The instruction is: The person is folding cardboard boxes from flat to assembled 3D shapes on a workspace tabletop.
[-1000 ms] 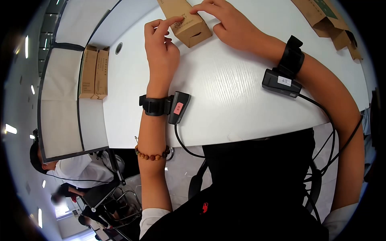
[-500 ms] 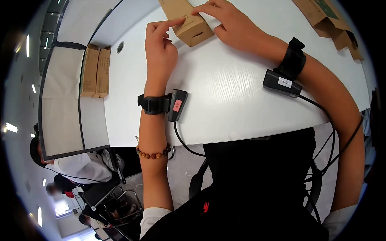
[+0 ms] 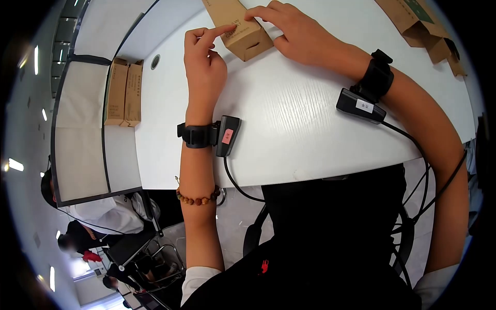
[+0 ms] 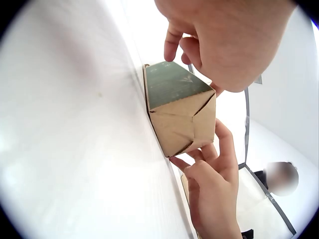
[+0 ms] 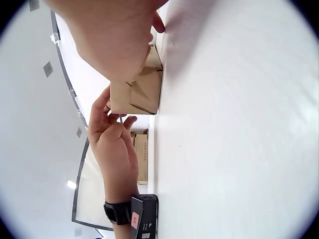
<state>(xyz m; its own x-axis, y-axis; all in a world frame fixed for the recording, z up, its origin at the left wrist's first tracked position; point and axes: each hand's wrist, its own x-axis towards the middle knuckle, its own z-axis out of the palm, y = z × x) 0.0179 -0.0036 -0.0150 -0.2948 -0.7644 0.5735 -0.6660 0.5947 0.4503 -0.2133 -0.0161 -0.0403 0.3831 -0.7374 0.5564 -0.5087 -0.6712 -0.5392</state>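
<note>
Black wrist cameras (image 3: pixel 230 135), two, are worn, labelled pink and white; on the white table (image 3: pixel 289 119), one brown carton (image 3: pixel 244 39), its "AW" legible, is touched on top by the left hand (image 3: pixel 205 59) and right hand (image 3: pixel 298 37), grips loose; farther aside, two closed cartons (image 3: pixel 117 93) and one loose-flapped carton (image 3: pixel 424 32) are seen

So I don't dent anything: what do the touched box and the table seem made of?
Box: probably cardboard, matte brown with a green side; folded, creased flaps show. Table: perhaps laminate, white and faintly glossy; grain-like ripples catch light; core hidden.
</note>
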